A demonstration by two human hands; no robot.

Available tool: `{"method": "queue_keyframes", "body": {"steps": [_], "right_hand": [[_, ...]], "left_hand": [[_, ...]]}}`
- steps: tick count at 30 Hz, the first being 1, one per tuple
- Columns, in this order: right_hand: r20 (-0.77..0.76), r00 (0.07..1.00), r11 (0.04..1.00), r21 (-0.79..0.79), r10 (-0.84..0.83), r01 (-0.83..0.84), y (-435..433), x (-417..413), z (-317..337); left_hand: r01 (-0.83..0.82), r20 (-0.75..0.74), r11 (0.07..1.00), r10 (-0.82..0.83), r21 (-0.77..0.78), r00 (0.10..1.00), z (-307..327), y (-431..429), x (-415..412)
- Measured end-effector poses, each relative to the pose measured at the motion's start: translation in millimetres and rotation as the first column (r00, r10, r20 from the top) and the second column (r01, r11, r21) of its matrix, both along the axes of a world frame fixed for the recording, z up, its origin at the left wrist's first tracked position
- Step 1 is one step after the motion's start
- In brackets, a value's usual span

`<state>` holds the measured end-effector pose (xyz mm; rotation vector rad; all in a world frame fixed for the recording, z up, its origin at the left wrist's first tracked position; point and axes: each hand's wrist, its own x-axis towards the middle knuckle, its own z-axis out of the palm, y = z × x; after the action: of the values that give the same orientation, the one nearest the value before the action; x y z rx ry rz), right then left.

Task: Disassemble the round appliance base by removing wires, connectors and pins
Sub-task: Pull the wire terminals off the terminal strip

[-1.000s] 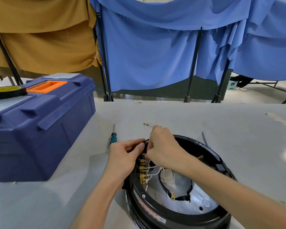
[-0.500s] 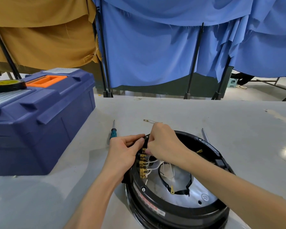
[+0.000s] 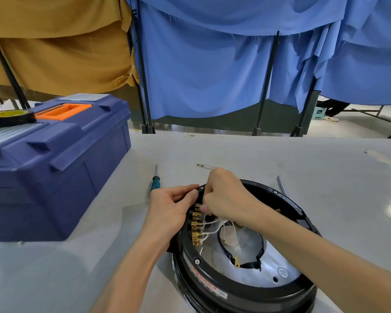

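little had moved since a second earlier: both hands kept their stations at the far-left rim, and the right thumb had sunk slightly toward the top of the terminal row.

item: round appliance base (image 3: pixel 246 290), black, lying open side up on the grey table (image 3: pixel 325 177), near edge, right of centre.

left hand (image 3: pixel 171 211): fingers curled over the outer rim just beside the terminals, gripping and steadying the base.

right hand (image 3: pixel 228 197): fingers curled tight, thumb and forefinger closed at the uppermost of the brass connectors (image 3: pixel 195 224). whether the pinch lay on a metal tab or on its wire could not be told.

fittings seated: a column of brass connectors, with white wires (image 3: pixel 212 222) running from them toward the middle, and a yellow ring terminal (image 3: pixel 237 264) on the black inner band.

fittings off: one loose wire (image 3: pixel 204 165) lying on the table beyond the hands.

tools idle: teal-handled screwdriver (image 3: pixel 155 182) left of the base, thin metal tool (image 3: pixel 281 187) at its far right, blue toolbox (image 3: pixel 54 166) at left.

step judged in hand: drawing off the top connector, with most of the row yet to do.

next move judged to call for a firm pinch on the tab itself and a straight pull along its blade. the left hand should hold the rim down so the base does not lift or turn.
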<state>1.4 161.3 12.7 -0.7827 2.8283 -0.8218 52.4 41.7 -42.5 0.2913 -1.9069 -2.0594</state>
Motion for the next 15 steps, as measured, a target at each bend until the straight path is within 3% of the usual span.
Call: {"method": "queue_keyframes", "body": {"steps": [15], "right_hand": [[0.029,0.999,1.000,-0.015,-0.026,0.027,0.2,2.6,0.9]], "left_hand": [[-0.015,0.004,1.000,0.015,-0.014,1.000,-0.7,0.6,-0.6]]}}
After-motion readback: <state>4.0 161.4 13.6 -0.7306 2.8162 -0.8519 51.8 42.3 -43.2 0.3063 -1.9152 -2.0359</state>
